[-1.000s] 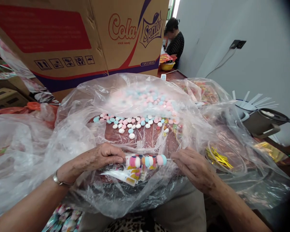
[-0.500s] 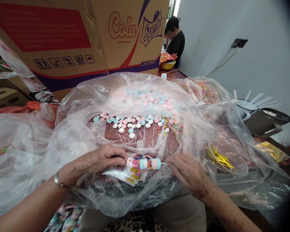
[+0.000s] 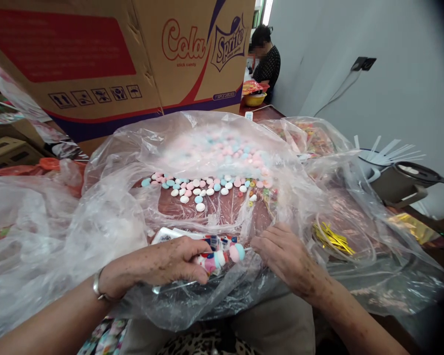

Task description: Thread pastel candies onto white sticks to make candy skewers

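Observation:
A candy skewer [image 3: 237,252] with pink, white and blue pieces on a thin white stick lies level between my hands. My left hand [image 3: 159,260] is closed round its left part, thumb and fingers pinching the pieces. On the other side, my right hand [image 3: 286,261] pinches the bare stick end with its fingers curled in. Beneath the skewer are printed wrappers [image 3: 222,241], partly covered by my left hand. Farther back, loose pastel candies [image 3: 210,192] spill out on clear plastic sheeting [image 3: 192,118], with a few small ring candies at their right.
A large cardboard box [image 3: 148,64] stands behind the candy pile. To the right lie gold twist ties [image 3: 333,239], near a grey jug [image 3: 403,183] and a container of white sticks [image 3: 385,153]. A person [image 3: 268,54] sits at the far end of the table.
My left hand has moved right and closed over the left part of the skewer, covering pieces that showed before. My right hand stays at the stick end.

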### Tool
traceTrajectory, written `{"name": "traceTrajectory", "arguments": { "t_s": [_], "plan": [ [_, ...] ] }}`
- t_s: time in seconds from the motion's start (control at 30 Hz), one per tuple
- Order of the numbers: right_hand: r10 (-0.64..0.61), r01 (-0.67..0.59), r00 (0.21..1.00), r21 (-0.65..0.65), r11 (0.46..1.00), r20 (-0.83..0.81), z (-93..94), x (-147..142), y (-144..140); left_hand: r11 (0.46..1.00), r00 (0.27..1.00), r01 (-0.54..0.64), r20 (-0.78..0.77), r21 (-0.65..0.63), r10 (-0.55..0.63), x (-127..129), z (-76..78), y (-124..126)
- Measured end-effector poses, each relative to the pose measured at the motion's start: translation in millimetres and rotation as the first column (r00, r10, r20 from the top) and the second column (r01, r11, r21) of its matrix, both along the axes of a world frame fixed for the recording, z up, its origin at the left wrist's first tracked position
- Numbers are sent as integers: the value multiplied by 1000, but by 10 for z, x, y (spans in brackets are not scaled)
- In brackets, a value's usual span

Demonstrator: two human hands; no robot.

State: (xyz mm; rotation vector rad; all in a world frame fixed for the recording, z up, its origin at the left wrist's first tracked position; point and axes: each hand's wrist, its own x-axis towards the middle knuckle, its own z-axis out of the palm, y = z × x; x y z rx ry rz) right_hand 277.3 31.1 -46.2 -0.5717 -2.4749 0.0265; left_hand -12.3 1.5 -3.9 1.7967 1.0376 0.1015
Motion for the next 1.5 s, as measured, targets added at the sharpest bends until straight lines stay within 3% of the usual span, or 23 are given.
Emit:
{"name": "traceTrajectory", "arguments": {
  "t_s": [0.13, 0.3, 0.4, 0.57, 0.87, 0.97, 1.1, 1.3, 1.37, 1.5],
  "plan": [
    [35, -34, 999, -50, 998, 27, 64, 40, 8, 996, 993, 92, -73, 0, -92, 32, -43, -5],
    [42, -38, 996, -62, 997, 74, 205, 84, 48, 993, 992, 117, -58, 30, -115, 58, -11, 20],
    [33, -29, 996, -51, 998, 80, 199, 79, 53, 990, 988, 138, -71, 9, -137, 43, -30, 26],
    [38, -36, 999, -51, 998, 30, 101, 51, 13, 1000, 999, 19, 34, -5, -18, 0, -94, 43],
    [42, -42, 999, -15, 999, 15, 144, 28, -24, 971, 988, -108, 84, -211, 128, 87, -82, 22],
    [56, -56, 998, 16, 998, 2, 109, -87, -57, 943, 983, -107, 109, -316, 148, 151, -130, 13],
    [51, -51, 999, 50, 997, -2, 81, -238, -73, 955, 983, -66, 147, -289, 112, 250, -153, 17],
    [112, -110, 993, 60, 992, -37, 77, -308, -6, 923, 966, -123, 168, -364, 195, 292, -161, -24],
    [112, -111, 994, 49, 993, -19, 79, -280, 26, 934, 973, -125, 144, -335, 182, 252, -152, -44],
    [81, -81, 996, 16, 997, 39, 98, -218, 42, 985, 990, -122, 58, -123, 130, 147, -122, -83]
  ]
}}
